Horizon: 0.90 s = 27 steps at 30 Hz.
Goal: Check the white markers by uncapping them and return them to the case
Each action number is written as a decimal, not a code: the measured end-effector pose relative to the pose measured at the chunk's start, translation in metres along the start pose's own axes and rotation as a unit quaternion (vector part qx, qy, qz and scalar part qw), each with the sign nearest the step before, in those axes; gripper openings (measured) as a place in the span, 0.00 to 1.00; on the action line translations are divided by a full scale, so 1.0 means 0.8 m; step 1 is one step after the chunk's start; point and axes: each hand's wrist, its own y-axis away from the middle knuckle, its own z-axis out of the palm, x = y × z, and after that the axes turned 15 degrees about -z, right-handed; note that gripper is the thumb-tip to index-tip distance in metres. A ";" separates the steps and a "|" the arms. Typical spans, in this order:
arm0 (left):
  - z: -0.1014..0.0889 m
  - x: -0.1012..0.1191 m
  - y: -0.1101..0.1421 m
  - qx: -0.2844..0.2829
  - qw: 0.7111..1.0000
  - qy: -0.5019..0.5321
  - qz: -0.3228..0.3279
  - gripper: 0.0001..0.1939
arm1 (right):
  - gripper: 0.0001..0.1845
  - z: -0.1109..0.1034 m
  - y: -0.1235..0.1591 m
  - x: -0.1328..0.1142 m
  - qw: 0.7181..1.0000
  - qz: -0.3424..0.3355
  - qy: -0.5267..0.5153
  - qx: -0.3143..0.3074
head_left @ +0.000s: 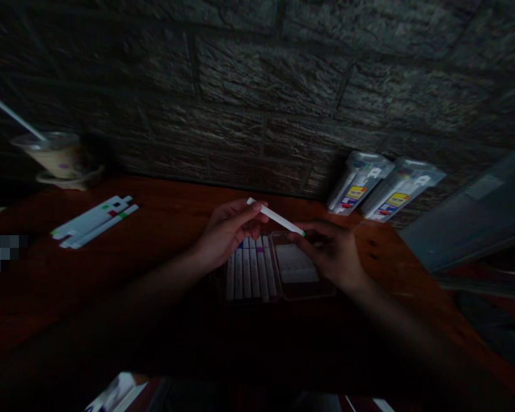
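Note:
A white marker [277,216] with a green tip end is held tilted between both hands. My left hand [229,232] pinches its upper left end between thumb and fingers. At the lower right, my right hand [330,249] has its fingers closed on the green end. Just below lies an opened clear plastic case [306,296]. Its left half holds a row of white markers [252,272], one with a purple band; the right half shows a white insert [296,264]. My left hand hides the upper left part of the case.
On the wooden table's left lies a group of white markers [94,220] with coloured bands. Behind them stands a plastic cup [60,154] with a straw in a cardboard holder. Two clear marker cases [354,186] stand at the right against the stone wall [240,103].

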 end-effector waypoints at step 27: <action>0.001 -0.002 0.002 -0.012 0.999 -0.036 0.014 0.12 | 0.09 0.009 -0.001 -0.011 0.984 0.074 -0.155 -0.051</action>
